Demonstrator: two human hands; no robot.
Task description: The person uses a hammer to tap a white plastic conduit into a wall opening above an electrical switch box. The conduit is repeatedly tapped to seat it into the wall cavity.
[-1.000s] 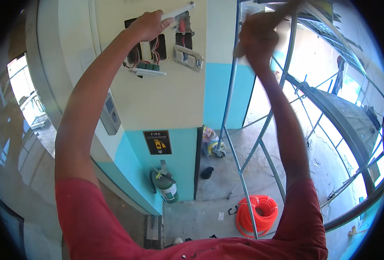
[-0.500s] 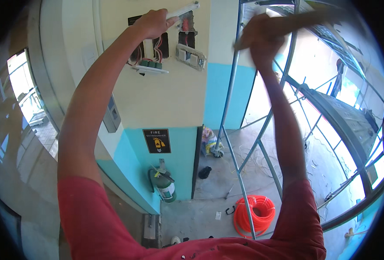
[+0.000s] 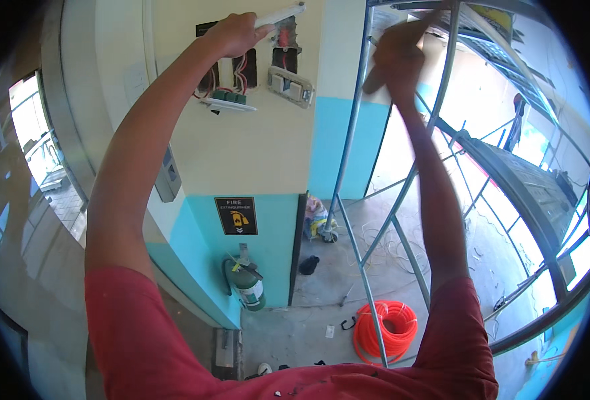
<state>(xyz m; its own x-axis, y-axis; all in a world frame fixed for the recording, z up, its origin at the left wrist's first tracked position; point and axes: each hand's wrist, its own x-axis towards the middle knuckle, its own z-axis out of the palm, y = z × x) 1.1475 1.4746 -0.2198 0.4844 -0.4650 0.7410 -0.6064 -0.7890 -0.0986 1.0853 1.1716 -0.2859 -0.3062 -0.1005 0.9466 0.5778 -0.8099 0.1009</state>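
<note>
My left hand (image 3: 236, 35) is closed around a pale, flat bar (image 3: 283, 15) whose far end points up and right, across a rough wall opening (image 3: 286, 32) with something red inside. My right hand (image 3: 399, 59), raised beside the scaffold and smeared by motion, grips a brownish stick-like handle (image 3: 425, 25); its far end is blurred, so the tool's kind is unclear. Under the openings, a switch plate (image 3: 291, 87) with white rockers hangs tilted on wires. Left of it, a white plate with green-backed modules (image 3: 229, 100) dangles from red and white wires.
Metal scaffold tubes (image 3: 343, 170) rise close to my right arm. Below stand a green fire extinguisher (image 3: 249, 287) on the turquoise wall and a coil of orange tubing (image 3: 389, 331) on the floor. A black sign (image 3: 236, 216) hangs above the extinguisher. Loose cables (image 3: 395, 247) trail across the floor.
My right hand has dropped slightly, and its handle has swung from nearly level to steeply slanted. My left hand keeps its hold on the bar. The view has shifted a little.
</note>
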